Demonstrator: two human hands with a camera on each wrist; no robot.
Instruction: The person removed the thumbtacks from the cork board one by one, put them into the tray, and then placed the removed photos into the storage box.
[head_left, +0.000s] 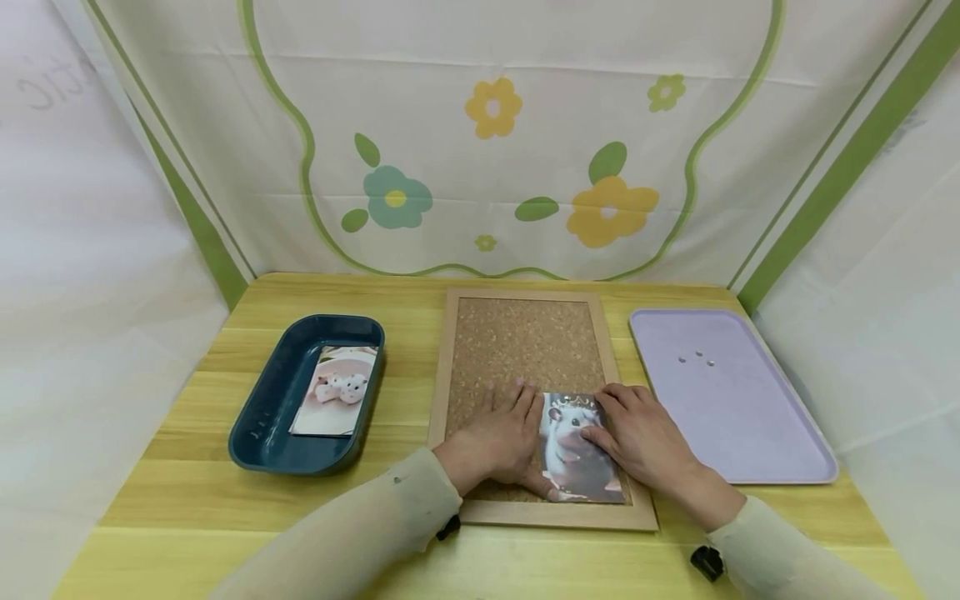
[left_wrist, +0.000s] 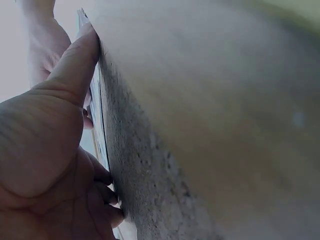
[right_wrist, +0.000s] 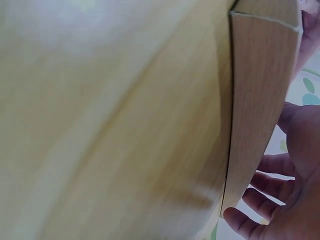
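A photo card (head_left: 576,454) with a white mouse-like animal lies on the lower right of a wood-framed cork board (head_left: 525,342). My left hand (head_left: 501,442) rests along the card's left side, fingers stretched over the cork and thumb at the card's lower left corner. On the other side, my right hand (head_left: 648,437) touches the card, its thumb on the picture and its fingers near the upper right corner. The right wrist view shows the board's wooden frame (right_wrist: 260,85) beside the right fingers. In the left wrist view, the left thumb (left_wrist: 77,65) lies against the card's edge.
A dark blue tray (head_left: 258,408) on the left holds a photo card (head_left: 341,392) showing spotted white shapes. To the right lies a lilac tray (head_left: 750,433) with several small metallic pieces (head_left: 697,358). Flowered white cloth (head_left: 450,108) hangs behind the wooden table (head_left: 187,492).
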